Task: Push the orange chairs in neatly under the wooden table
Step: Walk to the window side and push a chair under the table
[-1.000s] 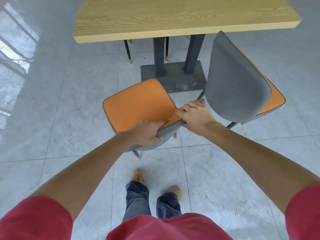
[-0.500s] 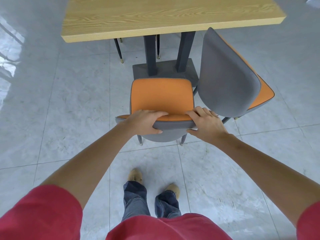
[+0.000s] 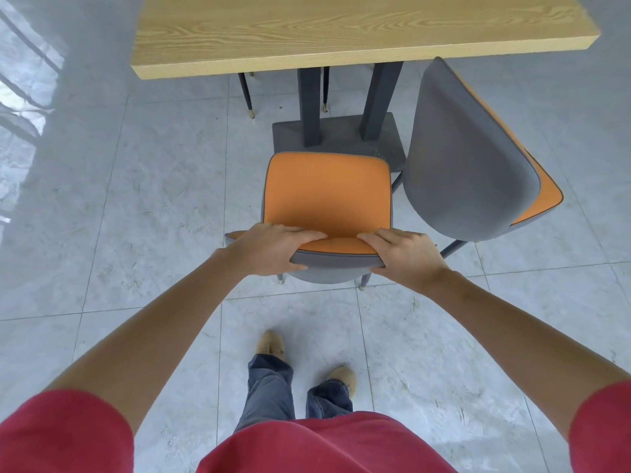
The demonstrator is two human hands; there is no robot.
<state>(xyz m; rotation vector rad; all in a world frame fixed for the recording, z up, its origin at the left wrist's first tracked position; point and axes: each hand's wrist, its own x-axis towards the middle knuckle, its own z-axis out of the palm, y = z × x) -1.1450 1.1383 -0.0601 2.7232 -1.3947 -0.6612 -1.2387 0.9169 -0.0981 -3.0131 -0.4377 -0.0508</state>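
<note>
The left hand (image 3: 273, 249) was curled over the backrest top of the near orange chair (image 3: 327, 192), fingers on the orange face, thumb behind. The right hand (image 3: 406, 254) gripped likewise. The chair stood short of the counter (image 3: 307, 35), its front legs hidden. A second chair (image 3: 467, 172) stood rightward, its seat concealed.

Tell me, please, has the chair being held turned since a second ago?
Yes. The held chair has swung round: its seat pointed left of the table base before and now faces it squarely.
</note>
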